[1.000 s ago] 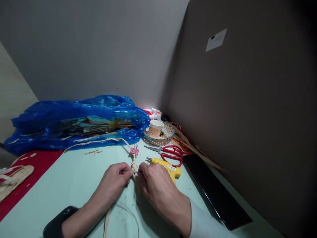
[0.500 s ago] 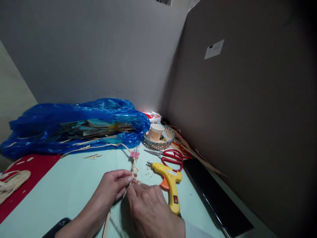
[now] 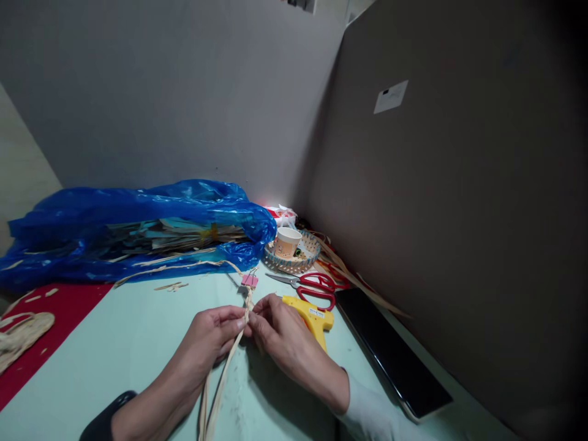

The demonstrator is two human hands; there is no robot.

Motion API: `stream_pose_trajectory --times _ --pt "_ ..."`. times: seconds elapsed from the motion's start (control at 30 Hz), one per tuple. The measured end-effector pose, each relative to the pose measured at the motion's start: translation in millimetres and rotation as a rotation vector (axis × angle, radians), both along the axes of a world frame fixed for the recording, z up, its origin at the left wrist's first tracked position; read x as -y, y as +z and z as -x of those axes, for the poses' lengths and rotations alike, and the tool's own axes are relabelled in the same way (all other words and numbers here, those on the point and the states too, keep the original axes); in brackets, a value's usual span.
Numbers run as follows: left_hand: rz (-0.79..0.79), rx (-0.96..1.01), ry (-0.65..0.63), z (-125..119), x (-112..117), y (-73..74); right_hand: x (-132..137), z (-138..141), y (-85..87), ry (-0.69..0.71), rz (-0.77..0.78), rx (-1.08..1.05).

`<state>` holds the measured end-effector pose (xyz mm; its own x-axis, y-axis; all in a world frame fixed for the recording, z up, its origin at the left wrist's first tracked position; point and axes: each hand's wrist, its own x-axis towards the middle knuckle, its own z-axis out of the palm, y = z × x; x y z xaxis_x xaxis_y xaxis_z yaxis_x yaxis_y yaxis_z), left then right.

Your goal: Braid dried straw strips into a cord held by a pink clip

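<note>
A thin braid of pale dried plant strips (image 3: 248,297) runs down from a pink binder clip (image 3: 249,280). My left hand (image 3: 215,335) pinches the braid from the left between thumb and fingers. From the other side my right hand (image 3: 278,327) closes on it too, fingertips almost meeting the left ones. Loose strips (image 3: 219,392) trail from the braid toward the near table edge. The yellow glue gun (image 3: 316,318) lies beside my right hand, which covers its nozzle and trigger.
Red-handled scissors (image 3: 316,280) lie beyond the glue gun. Behind them stands a woven basket (image 3: 305,263) with a paper cup (image 3: 288,242). A blue plastic bag (image 3: 138,205) of dried strips spreads at back left. A black flat object (image 3: 390,349) lies right; red cloth (image 3: 87,312) lies left.
My right hand has moved up and away from me, from below the braid to its right side, now overlapping the glue gun. Strips now hang free. The view has shifted slightly.
</note>
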<state>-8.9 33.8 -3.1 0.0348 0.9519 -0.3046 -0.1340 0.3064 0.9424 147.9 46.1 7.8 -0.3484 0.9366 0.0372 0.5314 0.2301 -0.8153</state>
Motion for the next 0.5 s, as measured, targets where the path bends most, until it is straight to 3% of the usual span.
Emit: stream_pose_trajectory --times 0.23,0.4,0.5 --pt "-0.083 -0.025 -0.042 1 0 1.4 -4 4 -1.0 0.124 0.135 -0.043" --pt "-0.124 -0.097 -0.088 -1 -1 -2.2 -4 9 -3.7 0.065 -0.027 -0.008" --pt "-0.136 -0.169 -0.111 0 -4 -7.9 -6 11 -7.1 0.076 0.007 -0.072"
